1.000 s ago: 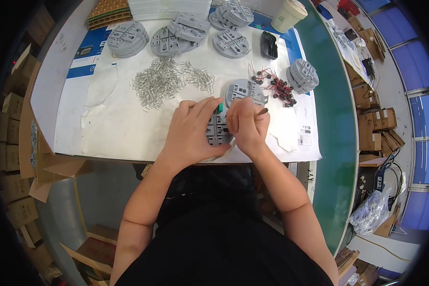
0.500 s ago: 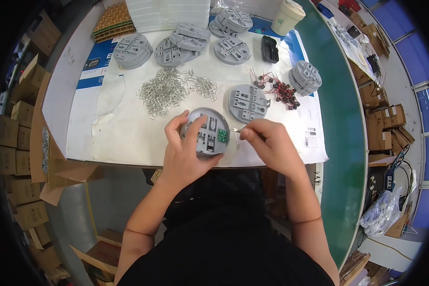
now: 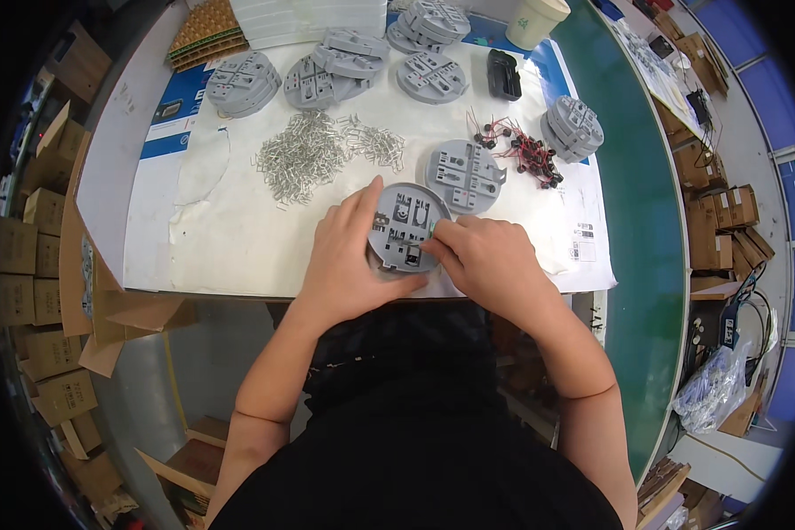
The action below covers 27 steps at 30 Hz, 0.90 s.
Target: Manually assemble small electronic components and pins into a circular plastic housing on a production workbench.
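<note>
My left hand [image 3: 340, 256] is wrapped round the left and near side of a grey round plastic housing [image 3: 390, 205], tilted up with its compartments facing me. At the housing's right side my right hand [image 3: 490, 261] is closed in a pinch, its fingertips over the inside. A small silvery metal clip seems to stick out from that pinch, mostly hidden by the fingers. A bit of green board shows beside the fingertips. Just beyond lies another grey round housing [image 3: 465, 177] with parts fitted in it.
Loose metal clips [image 3: 300, 159] lie in a pile at centre left. Black parts with red wires [image 3: 534, 159] lie to the right. Stacked grey housings [image 3: 243, 84] and more stand along the back, with a black tray [image 3: 503, 75], a pale cup [image 3: 536, 22] and cardboard trays [image 3: 208, 35].
The housing has shifted right and turned in my left hand. My right hand has come left, from beside the housing to over its compartments, with the metal clip.
</note>
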Tool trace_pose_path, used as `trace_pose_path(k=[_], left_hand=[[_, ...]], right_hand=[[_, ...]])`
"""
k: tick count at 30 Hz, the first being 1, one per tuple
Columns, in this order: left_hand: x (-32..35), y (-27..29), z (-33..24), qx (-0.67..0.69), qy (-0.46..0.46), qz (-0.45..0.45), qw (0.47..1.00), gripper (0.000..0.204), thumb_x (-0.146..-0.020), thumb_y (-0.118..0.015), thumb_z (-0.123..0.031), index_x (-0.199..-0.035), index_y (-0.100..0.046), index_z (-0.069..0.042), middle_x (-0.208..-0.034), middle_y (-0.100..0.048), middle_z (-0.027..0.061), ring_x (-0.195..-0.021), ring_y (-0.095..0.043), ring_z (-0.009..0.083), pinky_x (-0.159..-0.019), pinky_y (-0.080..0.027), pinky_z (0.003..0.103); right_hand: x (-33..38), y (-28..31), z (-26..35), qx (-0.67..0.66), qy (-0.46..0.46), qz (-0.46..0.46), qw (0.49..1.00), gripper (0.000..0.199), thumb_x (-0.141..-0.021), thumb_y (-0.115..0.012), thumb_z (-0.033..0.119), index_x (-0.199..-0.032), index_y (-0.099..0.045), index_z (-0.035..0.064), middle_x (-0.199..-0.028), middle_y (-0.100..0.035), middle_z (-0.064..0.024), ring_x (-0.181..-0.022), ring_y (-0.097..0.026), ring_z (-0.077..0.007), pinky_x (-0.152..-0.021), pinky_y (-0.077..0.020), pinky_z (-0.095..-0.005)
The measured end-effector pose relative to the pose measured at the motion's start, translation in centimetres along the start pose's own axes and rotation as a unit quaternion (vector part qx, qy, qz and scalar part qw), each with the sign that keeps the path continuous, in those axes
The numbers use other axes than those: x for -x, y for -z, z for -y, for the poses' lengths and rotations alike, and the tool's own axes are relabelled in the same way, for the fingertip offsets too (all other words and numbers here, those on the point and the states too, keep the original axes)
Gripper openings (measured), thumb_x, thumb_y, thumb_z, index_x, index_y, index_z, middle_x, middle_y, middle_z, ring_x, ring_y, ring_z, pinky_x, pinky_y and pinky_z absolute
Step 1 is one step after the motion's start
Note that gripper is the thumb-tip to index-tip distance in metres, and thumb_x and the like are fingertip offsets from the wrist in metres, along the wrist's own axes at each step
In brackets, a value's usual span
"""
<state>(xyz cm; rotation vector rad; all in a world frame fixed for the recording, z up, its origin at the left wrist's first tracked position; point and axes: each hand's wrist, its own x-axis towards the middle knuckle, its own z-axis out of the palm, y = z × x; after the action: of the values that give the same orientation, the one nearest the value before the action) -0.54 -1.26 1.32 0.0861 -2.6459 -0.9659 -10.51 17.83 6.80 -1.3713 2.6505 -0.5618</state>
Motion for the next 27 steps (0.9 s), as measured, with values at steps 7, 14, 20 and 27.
trace_pose_path(k=[7, 14, 20, 27], left_hand=[[0.9, -0.3, 1.3, 0.167, 0.070, 0.008, 0.983, 0.115, -0.056, -0.105, -0.019, -0.156, -0.050, -0.008, -0.121, -0.059, 0.0091, -0.107, -0.063, 0.0213, -0.093, -0.054, 0.037], [0.5, 0.1, 1.1, 0.168, 0.097, 0.017, 0.981, 0.112, -0.055, -0.105, -0.022, -0.153, -0.053, -0.010, -0.112, -0.060, 0.0091, -0.103, -0.061, 0.0238, -0.090, -0.054, 0.037], [0.7, 0.2, 1.1, 0.144, 0.086, 0.017, 0.986, 0.112, -0.054, -0.105, -0.020, -0.154, -0.054, -0.010, -0.110, -0.059, 0.0068, -0.097, -0.059, 0.0207, -0.087, -0.053, 0.035], [0.7, 0.2, 1.4, 0.141, 0.067, 0.007, 0.988, 0.113, -0.055, -0.105, -0.023, -0.155, -0.054, -0.012, -0.105, -0.057, 0.0061, -0.092, -0.056, 0.0198, -0.083, -0.052, 0.034]], right_hand=[[-0.8, -0.5, 0.1, 0.046, 0.022, 0.048, 0.998, 0.031, -0.102, -0.065, 0.033, -0.086, -0.068, 0.0072, -0.067, -0.067, -0.0140, -0.062, -0.069, -0.0374, -0.055, -0.0522, -0.0487], [-1.6, -0.7, 0.6, 0.037, 0.000, 0.050, 0.998, 0.028, -0.101, -0.066, 0.029, -0.084, -0.066, 0.0070, -0.069, -0.068, -0.0135, -0.066, -0.068, -0.0378, -0.058, -0.0514, -0.0496], [-2.3, -1.9, -0.1, 0.024, 0.041, 0.015, 0.999, 0.035, -0.103, -0.064, 0.032, -0.082, -0.067, 0.0049, -0.066, -0.067, -0.0158, -0.061, -0.068, -0.0381, -0.056, -0.0526, -0.0497], [-2.5, -2.5, -0.6, 0.020, 0.055, 0.002, 0.998, 0.034, -0.103, -0.064, 0.032, -0.081, -0.066, 0.0064, -0.068, -0.068, -0.0150, -0.063, -0.069, -0.0375, -0.055, -0.0517, -0.0491]])
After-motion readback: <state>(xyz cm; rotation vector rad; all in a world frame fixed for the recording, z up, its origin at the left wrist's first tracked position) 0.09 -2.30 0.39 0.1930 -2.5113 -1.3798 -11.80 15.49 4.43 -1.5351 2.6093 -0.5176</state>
